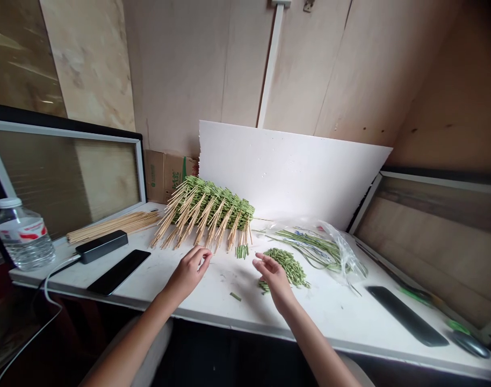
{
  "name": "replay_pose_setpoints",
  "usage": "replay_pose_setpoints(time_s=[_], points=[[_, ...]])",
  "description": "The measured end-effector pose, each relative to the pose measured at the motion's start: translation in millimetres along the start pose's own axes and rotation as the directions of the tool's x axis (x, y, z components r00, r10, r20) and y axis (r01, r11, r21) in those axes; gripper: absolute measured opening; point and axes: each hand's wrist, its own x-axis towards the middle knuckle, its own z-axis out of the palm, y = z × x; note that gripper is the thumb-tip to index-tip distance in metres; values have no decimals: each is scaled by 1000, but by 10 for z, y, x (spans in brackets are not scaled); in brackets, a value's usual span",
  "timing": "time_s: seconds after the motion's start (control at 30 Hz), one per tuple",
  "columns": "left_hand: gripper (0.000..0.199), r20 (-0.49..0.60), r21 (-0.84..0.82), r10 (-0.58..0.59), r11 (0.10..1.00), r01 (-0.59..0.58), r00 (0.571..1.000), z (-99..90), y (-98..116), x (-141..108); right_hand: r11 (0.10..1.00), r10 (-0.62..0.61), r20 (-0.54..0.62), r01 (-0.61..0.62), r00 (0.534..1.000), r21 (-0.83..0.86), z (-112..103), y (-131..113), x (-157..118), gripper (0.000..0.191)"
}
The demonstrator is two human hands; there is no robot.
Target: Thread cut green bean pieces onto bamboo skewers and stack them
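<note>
Desk (229, 312): white, smooth, low sheen
Bottle (23, 236): clear plastic, glossy
Sticks (116, 224): wood, matt
Bag (342, 247), desk's right half: thin plastic, shiny

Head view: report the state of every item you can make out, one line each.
Left hand: curled, grip unclear
Right hand: partly open
Loaded skewers: threaded with green pieces, stacked
Bare skewers: unthreaded, lying flat
Cut green pieces: loose, heaped
Long green stalks: uncut, lying
Plastic bag: crumpled
Water bottle: upright, capped
Smartphone: flat, screen dark
White board: propped up
</note>
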Motion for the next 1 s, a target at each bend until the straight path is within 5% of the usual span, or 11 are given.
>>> replay_pose_setpoints(time_s=[0.17, 0.33, 0.5, 0.77, 1.0], points=[[16, -28, 22, -22, 1000, 23, 999, 6, -139, -19, 859, -199, 325, 325, 924, -396, 81, -6, -152, 16], [15, -14, 15, -51, 999, 51, 999, 6, -163, -33, 769, -206, 360, 378, 910, -516, 190, 39, -272, 10], [16, -19, 9, -40, 999, 40, 999, -7, -160, -23, 813, -239, 335, 376, 911, -444, 155, 52, -224, 11], [15, -59, 28, -59, 998, 61, 997, -42, -176, -7, 991, -94, 234, 113, 968, -69, -46, -33, 20, 34], [13, -58, 24, -43, 999, 44, 997, -45, -181, -29, 980, -195, 85, 190, 977, 65, -59, -63, 37, 28]])
